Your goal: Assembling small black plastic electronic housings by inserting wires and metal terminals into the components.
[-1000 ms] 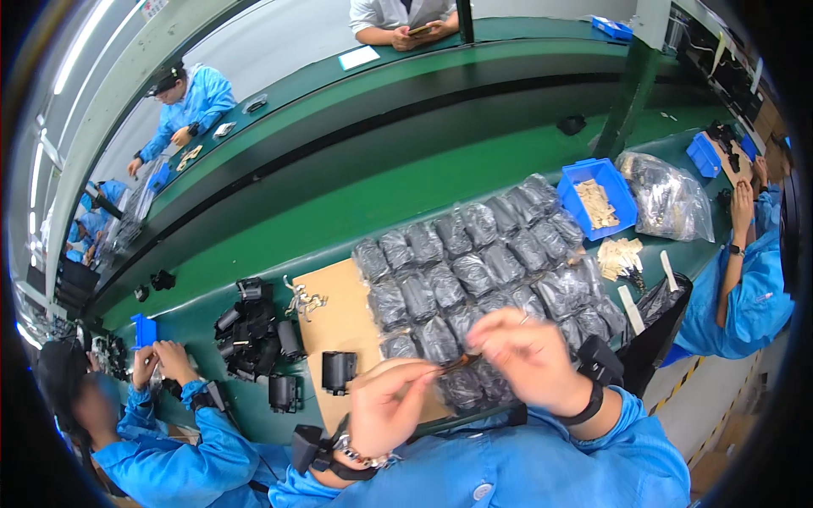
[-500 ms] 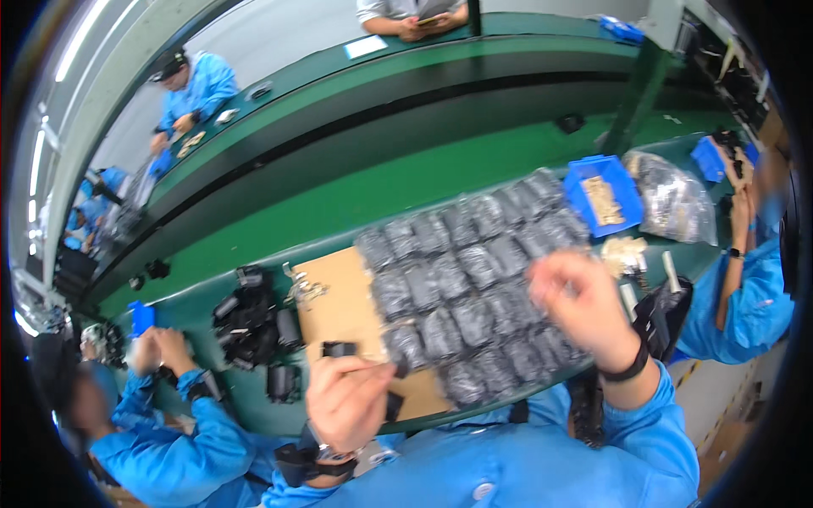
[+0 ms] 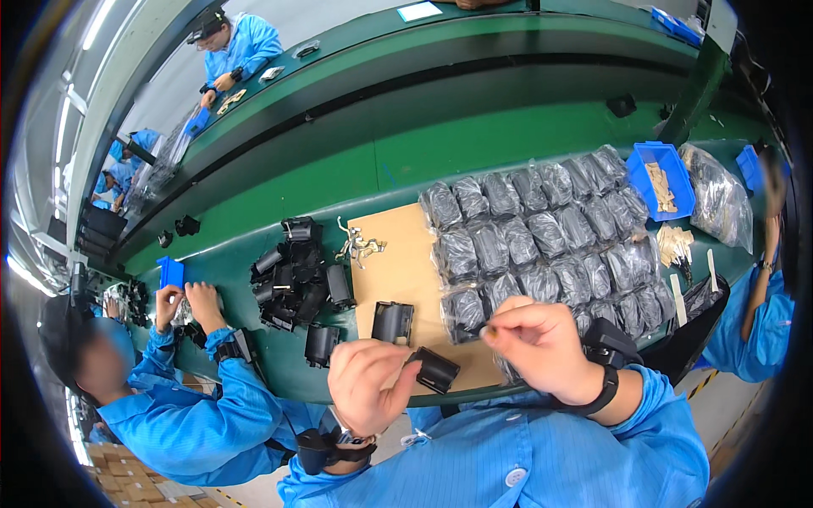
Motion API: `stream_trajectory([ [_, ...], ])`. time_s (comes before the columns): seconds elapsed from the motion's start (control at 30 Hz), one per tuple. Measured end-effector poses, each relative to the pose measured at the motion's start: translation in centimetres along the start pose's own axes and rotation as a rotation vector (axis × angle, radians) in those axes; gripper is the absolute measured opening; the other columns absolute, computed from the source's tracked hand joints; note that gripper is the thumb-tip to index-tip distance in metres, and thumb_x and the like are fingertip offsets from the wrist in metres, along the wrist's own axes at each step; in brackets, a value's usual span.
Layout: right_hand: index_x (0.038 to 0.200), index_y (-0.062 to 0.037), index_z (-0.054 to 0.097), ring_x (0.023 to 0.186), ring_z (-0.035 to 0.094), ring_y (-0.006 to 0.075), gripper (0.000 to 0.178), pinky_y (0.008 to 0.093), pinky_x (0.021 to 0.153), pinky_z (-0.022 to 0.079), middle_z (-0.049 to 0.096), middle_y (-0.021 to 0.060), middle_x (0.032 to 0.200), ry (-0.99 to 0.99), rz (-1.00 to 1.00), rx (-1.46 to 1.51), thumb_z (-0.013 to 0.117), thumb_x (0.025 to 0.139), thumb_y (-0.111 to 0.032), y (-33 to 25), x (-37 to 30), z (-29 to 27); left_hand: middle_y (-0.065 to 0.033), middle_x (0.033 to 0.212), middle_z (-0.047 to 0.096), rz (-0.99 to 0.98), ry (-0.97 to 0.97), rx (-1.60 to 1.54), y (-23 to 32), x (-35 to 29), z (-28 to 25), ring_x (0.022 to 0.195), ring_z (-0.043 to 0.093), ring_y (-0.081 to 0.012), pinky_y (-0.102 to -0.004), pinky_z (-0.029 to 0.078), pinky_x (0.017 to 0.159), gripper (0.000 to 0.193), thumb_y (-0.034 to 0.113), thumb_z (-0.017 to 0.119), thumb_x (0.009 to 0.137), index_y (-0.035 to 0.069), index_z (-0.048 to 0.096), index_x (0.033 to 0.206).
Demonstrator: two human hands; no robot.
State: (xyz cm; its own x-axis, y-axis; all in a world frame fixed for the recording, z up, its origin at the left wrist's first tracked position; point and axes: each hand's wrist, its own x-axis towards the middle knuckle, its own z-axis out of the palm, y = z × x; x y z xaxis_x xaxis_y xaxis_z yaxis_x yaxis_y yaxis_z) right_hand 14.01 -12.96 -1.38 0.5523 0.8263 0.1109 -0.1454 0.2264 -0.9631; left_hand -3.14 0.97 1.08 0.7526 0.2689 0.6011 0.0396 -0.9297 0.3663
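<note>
My left hand [image 3: 368, 385] is closed, thumb and fingers pressed together. Its fingertips are beside the corner of a black plastic housing [image 3: 436, 371] on the brown cardboard sheet [image 3: 398, 229]; whatever they pinch is hidden. Across from it, my right hand [image 3: 542, 345] is closed in a pinch, with a small dark spot at the fingertips too tiny to name. Another black open-sided housing [image 3: 392, 322] lies on the cardboard, just above my left hand. Rows of black blocks in clear plastic wrap [image 3: 517, 241] lie behind and to the right of my hands.
Left of the cardboard stands a heap of black housings [image 3: 292, 271], with one housing [image 3: 322, 345] lying apart. Metal clips [image 3: 360, 245] sit on the cardboard's far left. At right are a blue bin [image 3: 635, 182] and a clear plastic bag [image 3: 716, 199]. A co-worker [image 3: 195, 398] works at left.
The view has shifted, so the bench appears further right and higher. My right hand has come down and left from over the wrapped blocks, nearer my left hand.
</note>
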Motion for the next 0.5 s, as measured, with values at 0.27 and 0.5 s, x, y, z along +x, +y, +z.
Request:
stream_trajectory([
  [0.27,0.091,0.0036,0.066,0.070,0.056,0.0093,0.010,0.0208,0.063,0.044,0.061,0.0063,0.082,-0.021,0.008,-0.037,0.061,0.082,0.002,1.8,-1.1,-0.8,-0.0048,0.116,0.054,0.001,-0.471,-0.052,-1.2,-6.4,1.6,0.105,0.048,-0.0278,-0.0401,0.039,0.083,0.045,0.037,0.077,0.062,0.015,0.064,0.098],
  [0.5,0.095,0.0028,0.066,0.070,0.053,0.0064,0.013,0.0195,0.059,0.041,0.061,0.0053,0.082,-0.072,0.001,-0.013,0.062,0.082,0.001,2.1,-1.3,-0.7,0.0091,0.116,0.058,0.234,-0.602,0.061,-2.5,-7.4,2.3,0.110,0.043,-0.0223,-0.0357,0.031,0.080,0.034,0.041,0.073,0.066,0.023,0.067,0.095],
])
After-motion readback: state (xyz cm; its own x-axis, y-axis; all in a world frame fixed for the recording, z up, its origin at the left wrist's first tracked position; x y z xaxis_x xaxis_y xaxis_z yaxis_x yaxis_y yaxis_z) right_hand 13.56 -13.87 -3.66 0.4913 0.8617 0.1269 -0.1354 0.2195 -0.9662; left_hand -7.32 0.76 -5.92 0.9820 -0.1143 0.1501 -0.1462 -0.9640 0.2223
